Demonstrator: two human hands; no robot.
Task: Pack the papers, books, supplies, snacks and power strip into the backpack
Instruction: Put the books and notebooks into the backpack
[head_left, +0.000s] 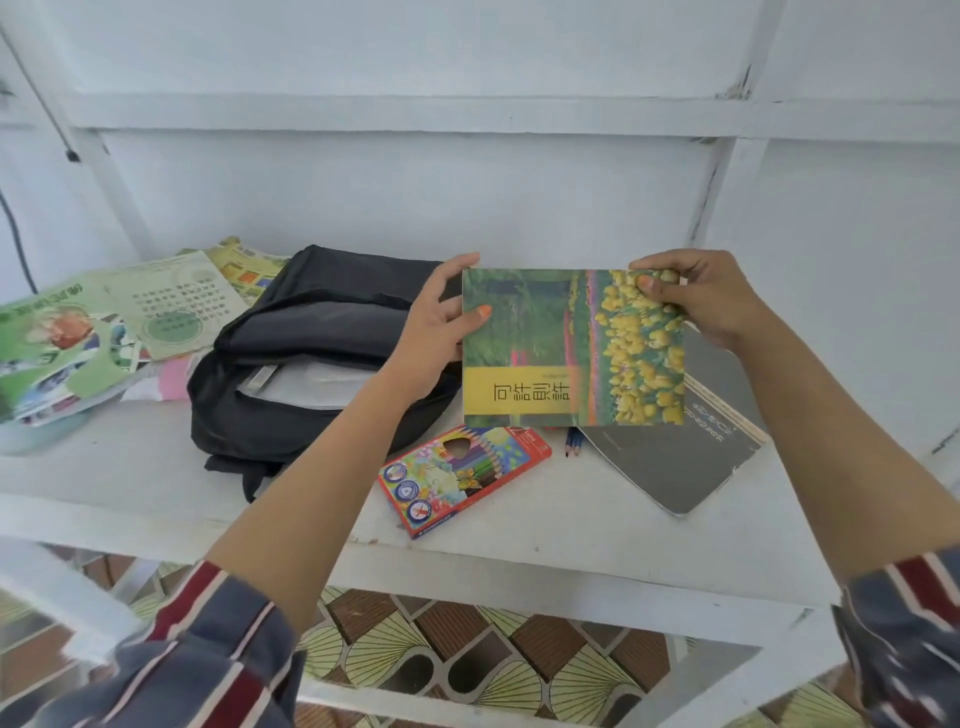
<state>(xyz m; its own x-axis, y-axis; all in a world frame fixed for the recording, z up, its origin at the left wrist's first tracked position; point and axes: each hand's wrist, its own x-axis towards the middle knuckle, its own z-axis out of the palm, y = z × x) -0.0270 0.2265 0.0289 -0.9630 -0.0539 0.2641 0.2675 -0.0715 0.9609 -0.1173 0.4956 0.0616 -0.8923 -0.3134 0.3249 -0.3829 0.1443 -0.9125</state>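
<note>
Support for the paperback (571, 348) is two-handed. The left hand (441, 317) grips its left edge, thumb on the flower-field cover and fingers behind. The right hand (696, 296) pinches the top right corner. This hold keeps the thin volume flat and probably allows it to be squared to the bag opening.

The paperback is clear of the shelf (597, 540), just right of the black backpack (291, 415). The backpack lies flat with its main compartment unzipped and gaping, so items can likely slide in alongside the white papers (306, 384) already inside.

Items not yet packed lie on the shelf:
- coloured-pencil box (462, 478), below the paperback;
- grey notebook (675, 457), partly hidden behind the paperback;
- blue pencils (573, 441), between box and notebook;
- leaflets (171, 306), left of the backpack.
</note>
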